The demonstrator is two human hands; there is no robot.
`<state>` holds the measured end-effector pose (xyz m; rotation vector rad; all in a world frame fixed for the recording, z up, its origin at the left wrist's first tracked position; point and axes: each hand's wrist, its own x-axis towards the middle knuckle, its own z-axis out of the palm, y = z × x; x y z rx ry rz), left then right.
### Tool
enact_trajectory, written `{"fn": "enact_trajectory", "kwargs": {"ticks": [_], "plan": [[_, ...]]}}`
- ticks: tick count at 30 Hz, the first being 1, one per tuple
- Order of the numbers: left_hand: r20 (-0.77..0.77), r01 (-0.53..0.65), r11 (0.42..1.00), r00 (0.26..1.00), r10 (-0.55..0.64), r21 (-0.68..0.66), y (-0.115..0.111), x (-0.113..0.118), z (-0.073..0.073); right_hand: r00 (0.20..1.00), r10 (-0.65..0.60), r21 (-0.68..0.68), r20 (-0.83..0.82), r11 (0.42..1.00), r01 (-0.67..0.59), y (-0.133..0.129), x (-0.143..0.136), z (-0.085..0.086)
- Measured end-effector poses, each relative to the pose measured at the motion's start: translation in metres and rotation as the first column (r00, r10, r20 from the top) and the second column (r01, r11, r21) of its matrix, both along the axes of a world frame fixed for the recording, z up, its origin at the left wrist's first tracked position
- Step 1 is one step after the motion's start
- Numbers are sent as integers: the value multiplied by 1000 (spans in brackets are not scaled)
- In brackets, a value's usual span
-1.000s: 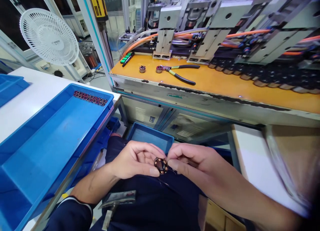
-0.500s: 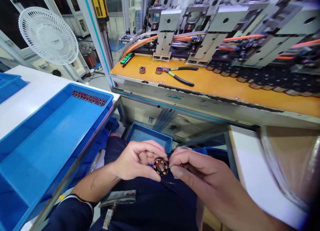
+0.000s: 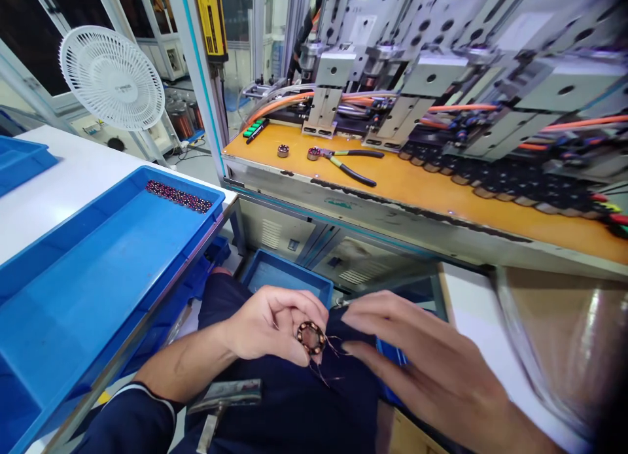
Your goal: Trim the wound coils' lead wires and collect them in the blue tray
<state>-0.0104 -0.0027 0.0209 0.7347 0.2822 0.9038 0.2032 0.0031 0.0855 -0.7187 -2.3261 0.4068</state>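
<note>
Above my lap, my left hand (image 3: pixel 275 323) grips a small ring-shaped motor stator (image 3: pixel 311 338) between thumb and fingers. Copper windings show around the inside of its dark ring, and its open face is turned up toward me. Thin loose copper wires (image 3: pixel 321 373) stick out from its lower and right sides. To the right, my right hand (image 3: pixel 417 356) is apart from the stator, thumb and fingers spread, with nothing visible between them. Its fingertips are close to the wire ends; whether they touch a wire I cannot tell.
On the orange bench (image 3: pixel 412 179) lie pliers (image 3: pixel 350 163), a stator (image 3: pixel 283 151) and another stator (image 3: pixel 314 154) at the pliers' jaws. Dark stators (image 3: pixel 490 179) line the machine (image 3: pixel 333 68). Left, a blue tray (image 3: pixel 108 264) holds rows of stators (image 3: pixel 179 197). A fan (image 3: pixel 115 81) stands behind.
My right hand has let go at the stator's right edge, moved away to the right and opened. The stator stays in my left hand, and more loose wire shows. The view has shifted slightly.
</note>
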Motion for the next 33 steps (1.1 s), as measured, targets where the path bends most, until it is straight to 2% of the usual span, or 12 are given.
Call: {"fn": "enact_trajectory", "kwargs": {"ticks": [3, 9, 13, 17, 20, 22, 25, 27, 29, 33], "plan": [[66, 54, 997, 997, -50, -57, 0, 4, -3, 998, 61, 101, -23, 993, -58, 0, -8, 1], [121, 96, 992, 989, -86, -78, -1, 8, -7, 993, 96, 125, -72, 988, -86, 0, -16, 4], [133, 90, 994, 988, -81, -66, -1, 8, -9, 986, 118, 123, -116, 987, -103, 2, -14, -2], [82, 74, 996, 994, -69, -51, 0, 8, -8, 980, 89, 73, -179, 994, -76, -1, -12, -8], [2, 10, 1000, 1000, -10, -11, 1, 8, -4, 970, 67, 29, -232, 998, -62, -4, -14, -14], [-48, -67, 996, 996, 70, 67, 1, 8, -2, 963, 36, -6, -268, 999, -39, -7, -16, -19], [-108, -190, 948, 969, 223, 254, 2, 9, -2, 945, -27, -60, -327, 998, 8, -11, -20, -27], [-121, -234, 914, 950, 287, 332, 2, 9, -4, 941, -71, -62, -331, 997, 53, -12, -22, -30], [-147, -207, 925, 953, 264, 320, 1, 8, -4, 946, -111, -14, -304, 994, 112, -12, -22, -30], [-281, -44, 978, 954, 102, 205, 0, 3, -3, 957, -133, 87, -258, 983, 160, -11, -21, -30]]}}
